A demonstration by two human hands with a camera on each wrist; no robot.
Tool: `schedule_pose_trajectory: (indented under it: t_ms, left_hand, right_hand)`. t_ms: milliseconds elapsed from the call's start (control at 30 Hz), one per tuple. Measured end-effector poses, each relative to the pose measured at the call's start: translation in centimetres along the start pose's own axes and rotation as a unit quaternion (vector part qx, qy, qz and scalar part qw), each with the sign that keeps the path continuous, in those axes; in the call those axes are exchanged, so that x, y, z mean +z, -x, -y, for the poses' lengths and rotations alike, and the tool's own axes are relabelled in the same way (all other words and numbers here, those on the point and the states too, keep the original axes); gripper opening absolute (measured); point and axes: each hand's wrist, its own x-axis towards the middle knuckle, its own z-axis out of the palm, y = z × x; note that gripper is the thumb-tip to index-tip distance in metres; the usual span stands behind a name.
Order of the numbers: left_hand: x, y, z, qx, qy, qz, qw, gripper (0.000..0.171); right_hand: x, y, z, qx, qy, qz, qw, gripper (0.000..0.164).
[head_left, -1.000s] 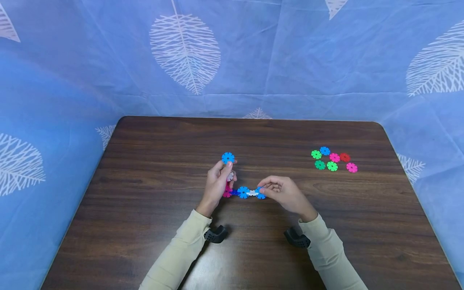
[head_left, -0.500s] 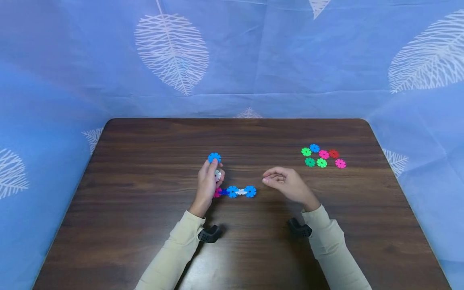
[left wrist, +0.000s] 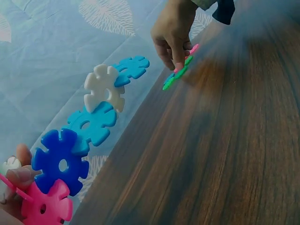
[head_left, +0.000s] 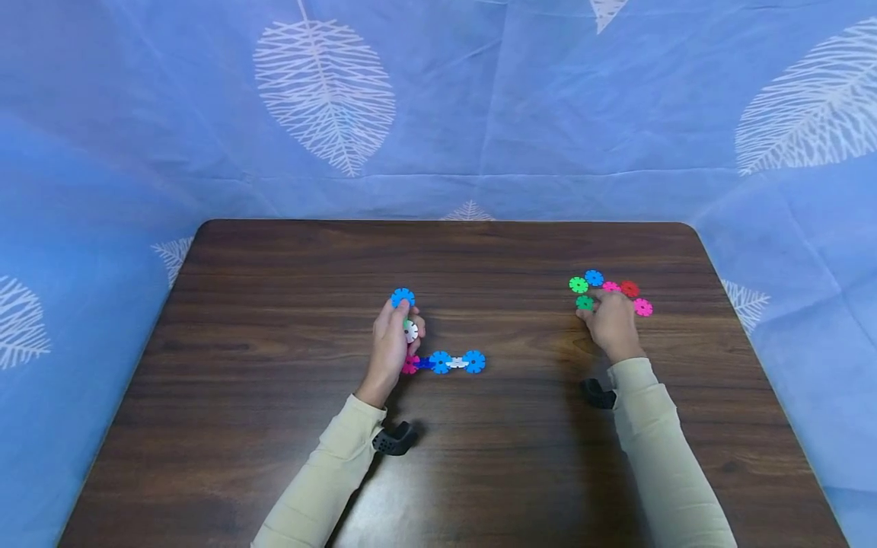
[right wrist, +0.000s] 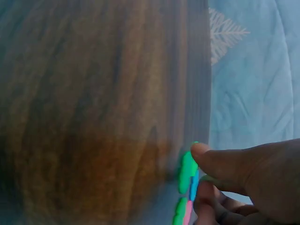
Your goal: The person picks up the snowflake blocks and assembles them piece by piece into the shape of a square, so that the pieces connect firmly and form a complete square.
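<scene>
Right hand (head_left: 612, 323) has moved over to the loose discs (head_left: 629, 289) (pinching or just touching, can't tell), so left hand (head_left: 390, 346) alone grips the linked-disc chain (head_left: 441, 356) above the table (head_left: 521, 457).

Screened-off workspace, kind unclear, blue leaf-print sheet (head_left: 438, 114), brown table (head_left: 514, 457)

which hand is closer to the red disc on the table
Right. In the head view, the right hand is close by, just on the near side of the red disc. The left hand is well off to its left, holding the linked discs.
</scene>
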Motion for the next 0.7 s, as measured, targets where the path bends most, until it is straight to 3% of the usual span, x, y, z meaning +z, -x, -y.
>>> schedule_pose_trajectory:
  t_ms: [433,700]
  left_hand:
    - [-0.2,-0.2,-0.2,0.012,0.002,-0.004,0.9999,0.027]
    - [-0.2,-0.3,-0.3,-0.006,0.012,-0.008,0.9999,0.021]
  right_hand:
    - [0.6,-0.7,-1.3,0.006,0.035,-0.002,0.999,0.041]
    - [0.6,-0.8,-1.4,0.018,-0.038,-0.027,0.999,0.033]
